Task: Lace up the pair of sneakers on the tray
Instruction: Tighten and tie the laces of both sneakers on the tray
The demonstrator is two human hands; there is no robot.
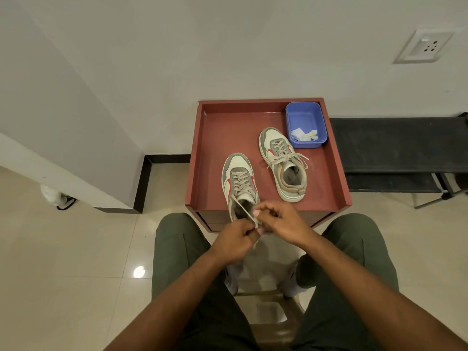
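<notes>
Sneakers on tray [202, 148]: near sneaker [238, 181] at front edge, far sneaker [281, 163] beside blue tub [305, 124], bow tied. Left hand [234, 243] and right hand [281, 221] pinch lace ends [249, 215] over near sneaker's heel. Best keep both ends taut, loop even.
</notes>
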